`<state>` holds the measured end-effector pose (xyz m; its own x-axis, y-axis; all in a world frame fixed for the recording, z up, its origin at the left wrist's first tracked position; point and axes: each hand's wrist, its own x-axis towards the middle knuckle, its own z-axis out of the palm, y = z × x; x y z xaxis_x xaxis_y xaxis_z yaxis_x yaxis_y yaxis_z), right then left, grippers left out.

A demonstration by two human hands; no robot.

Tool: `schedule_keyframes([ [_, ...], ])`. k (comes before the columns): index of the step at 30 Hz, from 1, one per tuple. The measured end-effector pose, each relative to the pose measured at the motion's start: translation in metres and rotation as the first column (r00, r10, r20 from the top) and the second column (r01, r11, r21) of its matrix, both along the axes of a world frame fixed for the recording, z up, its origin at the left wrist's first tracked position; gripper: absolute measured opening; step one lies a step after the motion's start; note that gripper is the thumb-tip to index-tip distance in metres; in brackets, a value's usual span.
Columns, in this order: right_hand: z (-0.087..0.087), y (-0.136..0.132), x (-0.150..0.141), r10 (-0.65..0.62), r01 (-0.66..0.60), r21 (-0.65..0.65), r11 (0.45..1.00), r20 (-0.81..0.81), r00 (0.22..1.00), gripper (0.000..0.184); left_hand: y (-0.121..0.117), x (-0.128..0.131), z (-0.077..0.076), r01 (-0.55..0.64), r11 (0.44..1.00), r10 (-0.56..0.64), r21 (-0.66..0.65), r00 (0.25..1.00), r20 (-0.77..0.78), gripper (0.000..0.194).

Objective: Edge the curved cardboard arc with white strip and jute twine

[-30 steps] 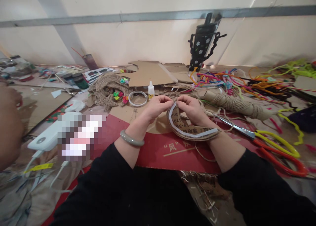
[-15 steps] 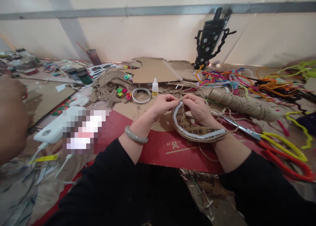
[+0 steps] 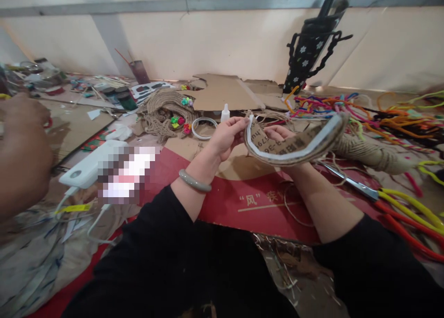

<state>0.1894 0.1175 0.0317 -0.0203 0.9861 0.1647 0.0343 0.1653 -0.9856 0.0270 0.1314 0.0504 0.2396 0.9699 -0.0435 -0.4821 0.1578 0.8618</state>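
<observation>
My left hand (image 3: 227,137), with a grey bangle at the wrist, pinches the left end of a curved cardboard piece (image 3: 291,146). Twine covers the piece's outer edge, a white tape strip runs along its face, and printing shows inside the curve. Behind it is my right hand (image 3: 278,133), fingers curled together and partly hidden; what they hold cannot be made out. Below and to the right, scissors (image 3: 360,183) with yellow and red handles lie beside a roll of twine (image 3: 378,156). A loose twine strand (image 3: 289,207) loops over the red printed cardboard (image 3: 222,207).
A small white glue bottle (image 3: 225,112) and a tape roll (image 3: 204,128) stand beyond my left hand. Further around are braided twine (image 3: 159,109), colourful pipe cleaners (image 3: 329,107), a black flowered tumbler (image 3: 308,49) and a white power bank (image 3: 92,165). Another person's hand (image 3: 26,114) is at left.
The curved cardboard piece has risen and tilted, its right end swinging up. My right hand has shifted from the pinch beside my left to behind the piece. The view has moved slightly too.
</observation>
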Motion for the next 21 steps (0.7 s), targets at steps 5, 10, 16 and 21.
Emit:
schedule_keyframes([
  [5, 0.000, -0.009, -0.003, 0.197, -0.203, 0.081, 0.976, 0.079, 0.977, 0.042, 0.005, 0.000, -0.001, -0.100, 0.993, 0.105, -0.059, 0.990, 0.094, 0.012],
  [10, 0.003, -0.014, -0.008, 0.249, -0.284, 0.216, 0.934, 0.176, 0.952, 0.027, 0.007, 0.001, -0.001, -0.175, 0.981, 0.183, -0.085, 0.978, 0.097, 0.013],
  [16, 0.003, -0.012, -0.010, 0.143, -0.159, 0.194, 0.968, 0.095, 0.985, 0.039, 0.006, 0.000, 0.000, -0.168, 0.980, 0.170, -0.104, 0.985, 0.015, 0.017],
  [21, 0.001, -0.006, -0.006, -0.057, 0.053, 0.206, 0.977, 0.015, 0.998, 0.038, 0.011, 0.002, -0.009, -0.252, 0.967, 0.254, 0.037, 0.942, -0.220, 0.012],
])
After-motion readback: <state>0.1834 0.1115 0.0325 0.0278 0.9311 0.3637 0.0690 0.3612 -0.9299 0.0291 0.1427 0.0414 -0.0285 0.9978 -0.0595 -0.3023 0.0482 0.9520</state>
